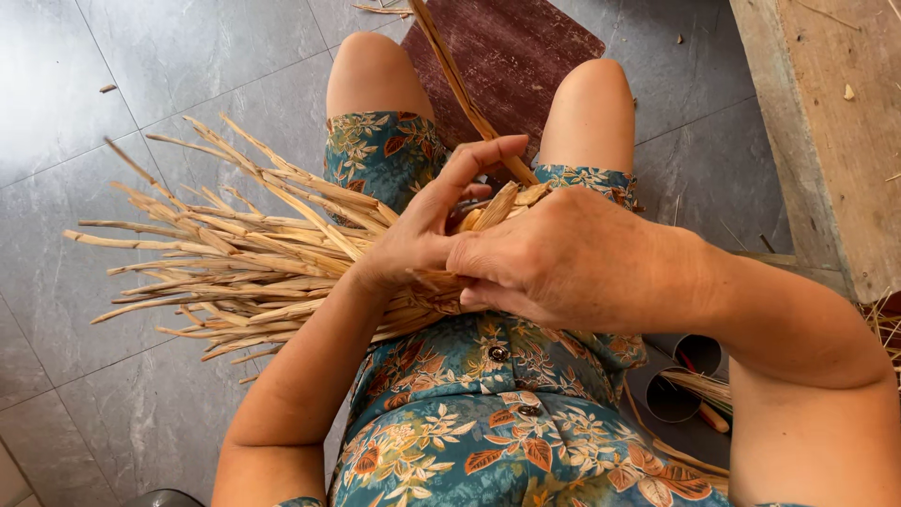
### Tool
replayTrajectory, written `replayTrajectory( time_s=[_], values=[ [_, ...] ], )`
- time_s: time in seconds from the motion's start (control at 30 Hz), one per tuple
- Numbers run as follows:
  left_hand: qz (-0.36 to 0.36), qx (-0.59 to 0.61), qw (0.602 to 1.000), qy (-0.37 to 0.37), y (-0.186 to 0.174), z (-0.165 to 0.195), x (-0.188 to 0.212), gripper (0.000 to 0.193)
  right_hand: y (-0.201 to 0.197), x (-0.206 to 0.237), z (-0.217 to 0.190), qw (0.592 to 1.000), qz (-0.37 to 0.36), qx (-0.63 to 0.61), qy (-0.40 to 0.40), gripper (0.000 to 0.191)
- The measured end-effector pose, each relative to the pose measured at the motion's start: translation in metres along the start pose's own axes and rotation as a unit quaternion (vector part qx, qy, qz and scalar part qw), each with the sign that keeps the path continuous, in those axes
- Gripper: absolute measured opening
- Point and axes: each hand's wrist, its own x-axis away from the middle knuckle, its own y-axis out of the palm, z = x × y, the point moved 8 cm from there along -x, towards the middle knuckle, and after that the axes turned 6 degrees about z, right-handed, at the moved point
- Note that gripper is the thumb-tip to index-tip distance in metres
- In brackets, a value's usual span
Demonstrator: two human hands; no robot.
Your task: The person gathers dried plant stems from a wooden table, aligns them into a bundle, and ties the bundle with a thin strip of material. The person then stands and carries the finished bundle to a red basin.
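Nearest to me, my lap in the leaf-patterned dress (469,413) is carrying the work; no worktop is involved.

My right hand (572,258) is lying over the woven core of the straw piece, fingers curled down and closed on it, so the core itself is mostly hidden. My left hand (432,230) is meeting it from the left, thumb and lower fingers pinching strands at the core while the index finger is stretching out straight over the top. Both grips are narrow and holding straw.

The straw bundle (225,263) is resting on my left thigh and fanning out leftward over the grey floor tiles (113,150). Judgement: only a small knot under my hands is appearing worked; the many loose, unwoven ends are suggesting most of the weaving is still ahead.

One long strand (460,84) is running from my hands away toward the far side, over a dark red mat (526,47) between my knees.

To the near right, grey tubes (676,376) holding more straw are standing on the floor. Far right, a wooden plank (826,131) is lying alongside.
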Motion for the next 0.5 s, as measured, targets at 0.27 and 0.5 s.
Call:
replayTrajectory(
  time_s=[0.27, 0.5],
  values=[
    [0.042, 0.106, 0.991, -0.068, 0.008, -0.022, 0.000, 0.076, -0.006, -0.005, 0.001, 0.999, 0.026, 0.020, 0.033, 0.021],
    [0.158, 0.139, 0.977, -0.027, 0.001, -0.050, 0.002, 0.037, -0.029, -0.011, 0.084, 0.976, 0.041, 0.085, 0.197, 0.019]
  ],
)
